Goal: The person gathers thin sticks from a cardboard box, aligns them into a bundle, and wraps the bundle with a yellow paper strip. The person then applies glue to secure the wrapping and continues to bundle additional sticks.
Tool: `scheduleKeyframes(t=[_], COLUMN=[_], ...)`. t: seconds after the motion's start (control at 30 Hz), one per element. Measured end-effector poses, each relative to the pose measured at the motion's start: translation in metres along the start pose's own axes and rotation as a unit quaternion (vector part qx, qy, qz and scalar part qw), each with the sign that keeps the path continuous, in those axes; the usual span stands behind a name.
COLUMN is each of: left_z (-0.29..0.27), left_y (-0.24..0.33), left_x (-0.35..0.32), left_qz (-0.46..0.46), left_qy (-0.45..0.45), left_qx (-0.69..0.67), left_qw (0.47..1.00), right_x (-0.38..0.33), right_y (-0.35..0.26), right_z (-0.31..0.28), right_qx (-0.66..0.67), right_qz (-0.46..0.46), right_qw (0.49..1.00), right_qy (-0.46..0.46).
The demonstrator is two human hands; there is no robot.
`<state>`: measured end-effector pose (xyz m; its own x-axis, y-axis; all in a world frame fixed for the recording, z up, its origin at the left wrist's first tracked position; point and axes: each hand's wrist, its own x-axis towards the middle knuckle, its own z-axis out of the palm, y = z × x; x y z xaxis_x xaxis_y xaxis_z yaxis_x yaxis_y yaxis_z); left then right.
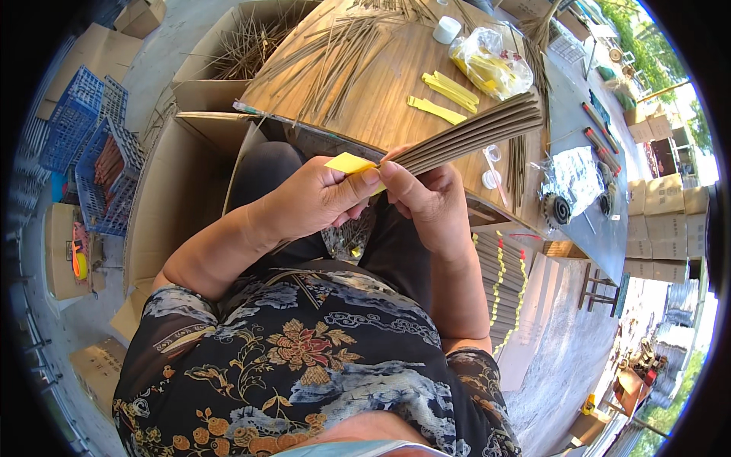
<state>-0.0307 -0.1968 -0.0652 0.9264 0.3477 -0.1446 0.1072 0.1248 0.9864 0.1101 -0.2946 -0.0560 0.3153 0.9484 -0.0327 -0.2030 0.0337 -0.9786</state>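
We hold a bundle of thin brown sticks [476,131] above our lap, its far end fanning out over the edge of the round wooden worktop [381,99]. Our right hand [430,202] is closed around the near end of the bundle, thumb pressed on top. Our left hand [320,198] pinches a yellow paper strip [352,164] between thumb and fingers, right against the end of the bundle; the strip seems to be partly tucked under our right thumb, though the fingers hide that spot.

On the worktop beyond the bundle lie loose sticks [335,53], scattered and crossing each other, and a few more yellow strips [445,95] lying flat near the middle. A clear plastic bag [491,65] with yellow contents sits further back, just beside a small white cup [447,29]. To our left, an open cardboard box [236,46] holds more sticks, and a larger cardboard box [171,198] stands against our left knee. Blue plastic crates [91,145] sit well apart on the floor at far left. At right, stacked brown cartons [670,221] line the edge of the view, with a grey table [601,228] between them and us, carrying clear wrapping and dark round parts.
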Motion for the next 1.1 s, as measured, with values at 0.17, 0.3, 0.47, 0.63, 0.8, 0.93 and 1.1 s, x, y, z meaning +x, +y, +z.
scheduleKeyframes(t=[0.17, 0.3, 0.47, 0.63, 0.8, 0.93, 1.1], left_z=[0.001, -0.001, -0.003, -0.004, -0.004, -0.002, 0.001], left_y=[-0.003, -0.009, -0.015, -0.022, -0.021, -0.018, -0.016], left_x=[0.001, 0.004, 0.008, 0.012, 0.012, 0.014, 0.013], left_qz=[0.049, 0.131, 0.229, 0.307, 0.314, 0.324, 0.334], left_qy=[0.017, 0.026, 0.066, 0.103, 0.093, 0.081, 0.088], left_qx=[0.103, 0.182, 0.306, 0.389, 0.445, 0.475, 0.518], left_qw=[0.993, 0.974, 0.922, 0.862, 0.834, 0.814, 0.782], right_x=[0.004, 0.006, 0.007, 0.008, 0.006, 0.005, 0.005], right_y=[0.008, 0.02, 0.025, 0.028, 0.03, 0.027, 0.027], right_z=[0.0, 0.001, 0.002, 0.003, 0.006, 0.006, 0.007], right_qx=[-0.045, -0.024, -0.007, -0.004, -0.003, 0.0, 0.007], right_qz=[0.007, -0.012, -0.018, -0.027, -0.046, -0.043, -0.045], right_qw=[0.998, 0.998, 0.997, 0.996, 0.994, 0.993, 0.992], right_qy=[0.032, 0.063, 0.076, 0.091, 0.099, 0.109, 0.118])
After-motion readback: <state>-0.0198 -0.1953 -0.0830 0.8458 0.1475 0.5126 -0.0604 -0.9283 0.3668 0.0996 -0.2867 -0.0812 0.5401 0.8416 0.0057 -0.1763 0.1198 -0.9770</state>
